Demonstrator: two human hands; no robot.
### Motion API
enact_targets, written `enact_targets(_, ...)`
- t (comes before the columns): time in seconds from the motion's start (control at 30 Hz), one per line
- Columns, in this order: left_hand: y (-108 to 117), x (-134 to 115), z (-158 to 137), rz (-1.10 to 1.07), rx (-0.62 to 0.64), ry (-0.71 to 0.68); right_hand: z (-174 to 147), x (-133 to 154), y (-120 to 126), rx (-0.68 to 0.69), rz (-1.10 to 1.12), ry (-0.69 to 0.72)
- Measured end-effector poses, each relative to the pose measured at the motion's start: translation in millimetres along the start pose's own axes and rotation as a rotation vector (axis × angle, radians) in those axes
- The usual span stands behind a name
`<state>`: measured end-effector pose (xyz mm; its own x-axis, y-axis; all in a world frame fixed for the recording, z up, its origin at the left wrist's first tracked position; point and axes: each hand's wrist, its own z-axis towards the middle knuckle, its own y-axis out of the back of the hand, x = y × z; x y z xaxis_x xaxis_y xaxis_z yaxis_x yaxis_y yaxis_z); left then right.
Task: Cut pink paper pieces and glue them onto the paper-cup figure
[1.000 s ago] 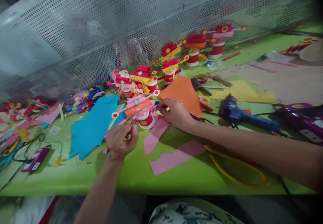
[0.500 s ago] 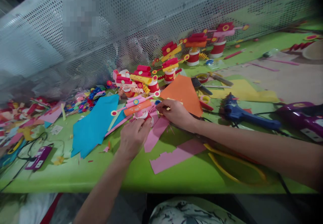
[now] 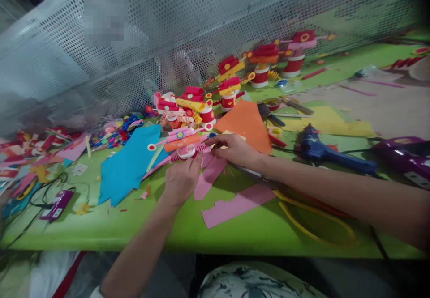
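My left hand (image 3: 181,179) is closed around the near side of a small paper craft figure (image 3: 187,151). The figure has a white-rimmed, cup-like body, and its lower part is hidden behind my fingers. Pink and orange paper rolls (image 3: 182,143) lie just behind it. A pink folded spring strip (image 3: 201,147) sticks out from the figure's right side. At the outer end of this strip, the thumb and index finger of my right hand (image 3: 231,149) are pinched together. Pieces of pink sheet (image 3: 210,179) lie under and in front of my hands.
Several finished-looking red and yellow paper figures (image 3: 229,99) stand along the perforated metal screen (image 3: 215,29). Blue sheet (image 3: 129,166) lies left, orange sheet (image 3: 247,123) behind my right hand. A blue glue gun (image 3: 319,148) and yellow-handled scissors (image 3: 312,231) lie right.
The index finger of my right hand now reaches straighter along the end of the pink spring strip. My left hand keeps its grip on the figure. The whole view has shifted slightly.
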<state>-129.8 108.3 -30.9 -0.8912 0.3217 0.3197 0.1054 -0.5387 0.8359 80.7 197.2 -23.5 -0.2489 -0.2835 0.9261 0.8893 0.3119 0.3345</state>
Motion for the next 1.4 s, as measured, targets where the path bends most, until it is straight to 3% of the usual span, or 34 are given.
enact_targets(0.43, 3, 1, 4, 0.053, -0.122, -0.036, 4, -2, -5, -0.039, 0.004, -0.035)
enact_targets(0.87, 5, -16, 23, -0.058, 0.058, 0.25, 2, -10, -15, -0.12, 0.027, 0.146)
enact_targets(1.13, 10, -19, 31, -0.036, 0.117, 0.33, -2, -9, -16, -0.216, -0.172, 0.201)
enact_targets(1.4, 10, -19, 30, -0.073, 0.113, 0.343, -4, -3, -19, -0.167, -0.444, 0.317)
